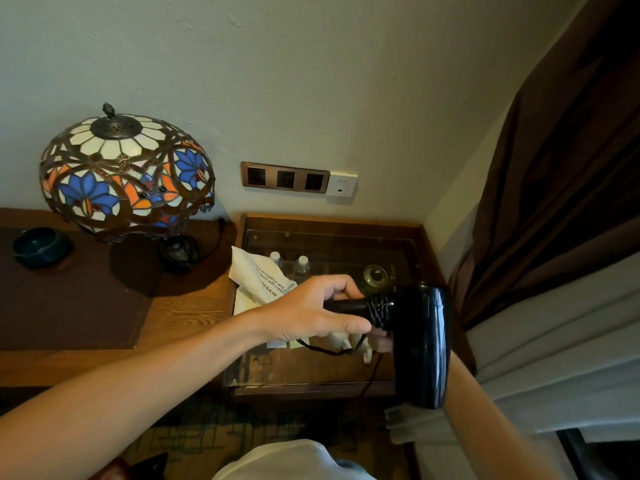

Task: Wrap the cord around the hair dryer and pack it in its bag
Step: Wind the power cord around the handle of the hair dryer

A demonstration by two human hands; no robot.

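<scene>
The long brown wooden desk (180, 320) runs along the wall, and beside it stands a glass-topped wooden side cabinet (346, 237), over which the work is done, likely so that loose cord can drop clear. On the desk sits a stained-glass dome lamp (124, 174). The glossy black hair dryer (420, 344) is held level above the cabinet, handle pointing left. The white printed fabric bag (258, 278) lies crumpled on the cabinet's near-left corner, within easy reach for packing. The left hand (311, 311) is closed around the handle's end, steadying it. The right hand (382, 342) is mostly hidden behind the dryer's body; its grip cannot be told. The black twisted cord (379, 308) already coils tightly near the head, while a slack loop hangs below, so wrapping seems unfinished.
</scene>
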